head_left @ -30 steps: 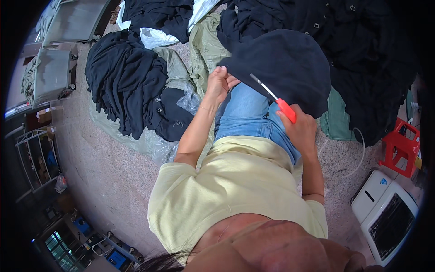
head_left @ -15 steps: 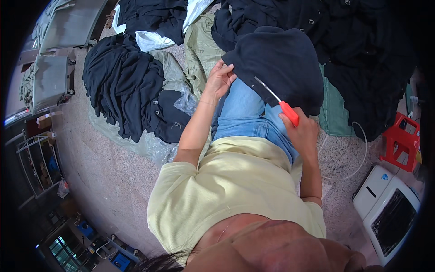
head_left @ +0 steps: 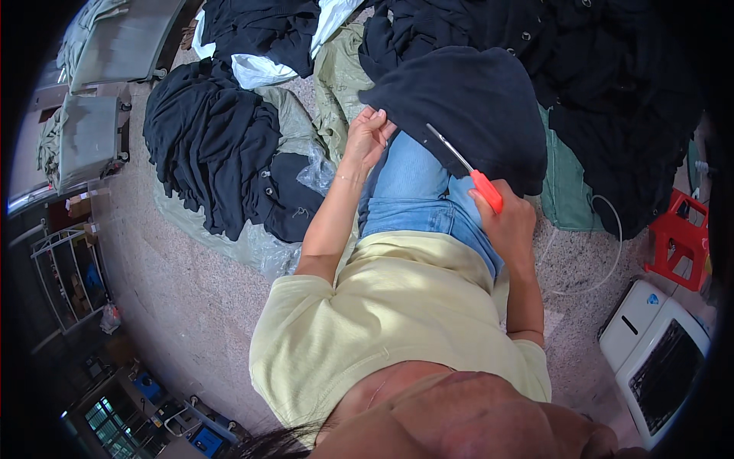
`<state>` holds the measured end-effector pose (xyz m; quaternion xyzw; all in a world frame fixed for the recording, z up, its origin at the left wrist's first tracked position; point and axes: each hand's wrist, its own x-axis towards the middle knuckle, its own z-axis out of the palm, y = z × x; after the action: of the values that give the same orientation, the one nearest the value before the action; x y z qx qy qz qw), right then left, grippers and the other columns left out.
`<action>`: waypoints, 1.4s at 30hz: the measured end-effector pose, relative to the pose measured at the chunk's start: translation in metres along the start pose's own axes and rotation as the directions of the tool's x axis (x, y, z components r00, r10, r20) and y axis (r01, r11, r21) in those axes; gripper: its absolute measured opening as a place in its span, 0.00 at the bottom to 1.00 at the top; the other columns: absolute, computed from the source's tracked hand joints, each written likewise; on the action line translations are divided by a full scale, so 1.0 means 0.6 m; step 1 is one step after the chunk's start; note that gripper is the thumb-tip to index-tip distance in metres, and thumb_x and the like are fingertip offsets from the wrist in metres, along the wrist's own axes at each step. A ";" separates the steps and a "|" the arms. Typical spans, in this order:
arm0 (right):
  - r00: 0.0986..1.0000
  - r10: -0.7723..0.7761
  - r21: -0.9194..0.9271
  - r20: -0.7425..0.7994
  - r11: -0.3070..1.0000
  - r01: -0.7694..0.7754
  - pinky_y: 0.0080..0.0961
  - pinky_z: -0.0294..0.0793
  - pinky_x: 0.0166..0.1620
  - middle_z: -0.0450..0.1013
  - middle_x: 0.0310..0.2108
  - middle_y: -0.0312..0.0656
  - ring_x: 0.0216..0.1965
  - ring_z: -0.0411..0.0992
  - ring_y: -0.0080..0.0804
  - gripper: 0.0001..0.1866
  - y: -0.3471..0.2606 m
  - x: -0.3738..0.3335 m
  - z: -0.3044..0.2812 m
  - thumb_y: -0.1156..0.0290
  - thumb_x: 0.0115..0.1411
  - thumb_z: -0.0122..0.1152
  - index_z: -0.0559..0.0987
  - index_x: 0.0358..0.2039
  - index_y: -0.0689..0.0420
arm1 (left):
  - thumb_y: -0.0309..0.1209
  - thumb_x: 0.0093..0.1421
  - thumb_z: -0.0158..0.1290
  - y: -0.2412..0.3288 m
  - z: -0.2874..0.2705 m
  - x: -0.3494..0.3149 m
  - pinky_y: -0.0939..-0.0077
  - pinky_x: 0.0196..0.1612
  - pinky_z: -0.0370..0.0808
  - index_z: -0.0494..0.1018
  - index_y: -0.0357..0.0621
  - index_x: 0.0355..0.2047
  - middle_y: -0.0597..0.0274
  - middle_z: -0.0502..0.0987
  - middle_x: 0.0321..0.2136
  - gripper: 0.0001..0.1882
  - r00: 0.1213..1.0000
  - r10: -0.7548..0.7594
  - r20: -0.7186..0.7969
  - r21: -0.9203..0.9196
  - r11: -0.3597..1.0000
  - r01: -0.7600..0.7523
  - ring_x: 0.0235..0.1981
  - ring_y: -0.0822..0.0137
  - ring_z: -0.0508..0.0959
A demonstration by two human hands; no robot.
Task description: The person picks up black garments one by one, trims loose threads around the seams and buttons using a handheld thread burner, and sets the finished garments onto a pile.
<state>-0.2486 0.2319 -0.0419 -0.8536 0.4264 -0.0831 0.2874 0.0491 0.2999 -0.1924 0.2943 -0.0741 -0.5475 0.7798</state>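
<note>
Across my lap lies a piece of dark navy cloth [head_left: 466, 107], spread over my blue jeans. My left hand [head_left: 371, 136] pinches its left edge between thumb and fingers. In my right hand [head_left: 511, 223] is a pair of scissors [head_left: 484, 191] with red handles, gripped in the fist. Their slim metal blades point up and left, over the cloth's lower edge; they look closed or nearly so. Whether the blades touch the cloth I cannot tell.
Heaps of dark clothing lie to the left [head_left: 210, 141] and right [head_left: 619, 99], partly on plastic sheets. At the right stand a red stool [head_left: 680, 239] and a white appliance [head_left: 650, 344]. Grey wheeled carts [head_left: 92, 138] are at the far left. A thin pale hose [head_left: 618, 245] curves over the floor.
My left hand and the cloth edge it pinches have shifted slightly, drawing the cloth's corner out to the left. The scissors have moved a little up and left.
</note>
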 end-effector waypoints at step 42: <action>0.672 0.474 0.414 -0.570 0.871 -0.263 0.31 0.73 0.38 0.76 0.33 0.44 0.33 0.75 0.34 0.15 0.227 -0.077 -0.032 0.63 0.63 0.68 0.81 0.44 0.61 | 0.22 0.51 0.57 -0.076 0.257 -0.004 0.51 0.59 0.68 0.78 0.49 0.48 0.53 0.77 0.49 0.22 0.456 -0.122 0.882 0.422 -0.229 -0.877 0.53 0.52 0.75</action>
<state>-0.3776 0.1954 -0.0978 -0.6104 0.6469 -0.3791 0.2553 -0.0560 0.2334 -0.0909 0.4589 -0.8074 -0.0395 0.3688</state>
